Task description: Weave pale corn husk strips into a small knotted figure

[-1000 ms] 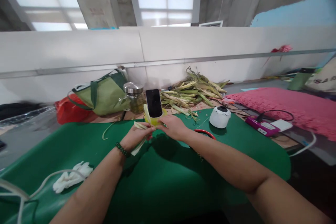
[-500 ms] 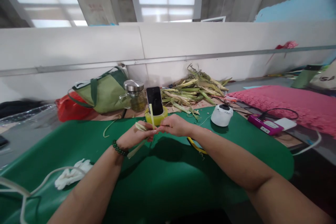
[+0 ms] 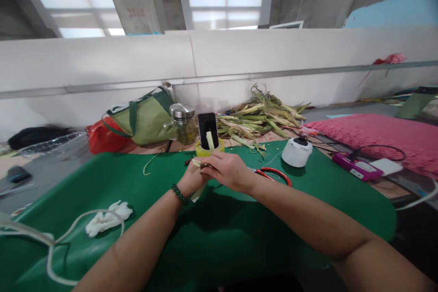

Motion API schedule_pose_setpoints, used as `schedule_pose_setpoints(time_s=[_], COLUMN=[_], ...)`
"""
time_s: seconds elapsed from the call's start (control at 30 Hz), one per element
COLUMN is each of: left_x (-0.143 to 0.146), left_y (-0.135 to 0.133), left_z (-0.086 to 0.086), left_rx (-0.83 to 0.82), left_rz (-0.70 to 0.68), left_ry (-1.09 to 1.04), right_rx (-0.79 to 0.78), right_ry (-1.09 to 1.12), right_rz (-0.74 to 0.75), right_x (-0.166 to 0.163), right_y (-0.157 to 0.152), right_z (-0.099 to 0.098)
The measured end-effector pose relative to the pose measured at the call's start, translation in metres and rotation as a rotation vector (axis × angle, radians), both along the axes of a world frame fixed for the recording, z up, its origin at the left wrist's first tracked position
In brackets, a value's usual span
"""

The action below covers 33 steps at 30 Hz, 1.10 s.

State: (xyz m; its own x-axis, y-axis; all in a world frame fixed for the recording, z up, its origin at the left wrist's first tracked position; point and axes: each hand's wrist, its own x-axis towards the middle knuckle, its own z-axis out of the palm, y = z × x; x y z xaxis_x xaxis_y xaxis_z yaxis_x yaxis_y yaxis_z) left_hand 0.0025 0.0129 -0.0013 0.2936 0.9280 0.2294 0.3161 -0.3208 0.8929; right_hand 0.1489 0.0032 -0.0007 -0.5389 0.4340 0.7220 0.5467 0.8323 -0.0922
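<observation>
Green mat (image 3: 219, 246): spreads under both forearms, its near middle in shadow.
Left hand (image 3: 192, 179): closed around pale strips (image 3: 210, 140), its fingers mostly hidden behind the other hand.
Right hand (image 3: 232, 171): laid over the left fingertips, seemingly pinching the same strips.
Pale strips: between the hands, above the mat; one end points far, before the phone (image 3: 207, 122), another hangs near.
Progress: strips gathered, seemingly midway through handling; ends remain loose, and any fold or twist is hidden.
Since half a second ago: right hand has moved left over the left fingers; scissors (image 3: 281, 175) now show more fully.
Husk pile (image 3: 265, 116): far, right of the phone, apparently not yet worked.
</observation>
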Motion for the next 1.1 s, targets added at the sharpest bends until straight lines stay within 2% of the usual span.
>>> schedule_pose_setpoints(time_s=[0.2,0.4,0.5,0.63,0.77,0.83,0.97,1.1], left_x=[0.001,-0.003,-0.004,-0.004,-0.002,0.000,0.003,0.005], left_y=[0.002,-0.006,-0.007,-0.006,-0.009,-0.011,-0.012,-0.007], left_z=[-0.012,-0.001,0.003,0.001,0.000,0.002,0.005,-0.007], left_rx=[0.013,-0.054,-0.075,-0.006,-0.050,-0.035,0.109,0.126], left_rz=[-0.009,-0.111,-0.116,-0.106,-0.183,-0.212,-0.197,-0.199], left_ry=[-0.002,-0.017,-0.009,0.074,-0.032,-0.078,-0.051,-0.042], right_rx=[-0.315,-0.423,-0.502,-0.416,-0.315,-0.316,-0.334,-0.420], right_ry=[0.131,0.261,0.331,0.222,0.085,0.034,-0.018,0.030], right_rz=[0.081,0.158,0.203,0.212,0.185,0.173,0.156,0.195], right_x=[-0.005,0.001,0.004,0.007,0.009,0.009,0.010,0.010], right_y=[0.003,0.011,0.014,0.012,0.005,0.001,-0.001,0.000], right_z=[-0.005,0.001,0.002,0.004,0.010,0.013,0.013,0.014])
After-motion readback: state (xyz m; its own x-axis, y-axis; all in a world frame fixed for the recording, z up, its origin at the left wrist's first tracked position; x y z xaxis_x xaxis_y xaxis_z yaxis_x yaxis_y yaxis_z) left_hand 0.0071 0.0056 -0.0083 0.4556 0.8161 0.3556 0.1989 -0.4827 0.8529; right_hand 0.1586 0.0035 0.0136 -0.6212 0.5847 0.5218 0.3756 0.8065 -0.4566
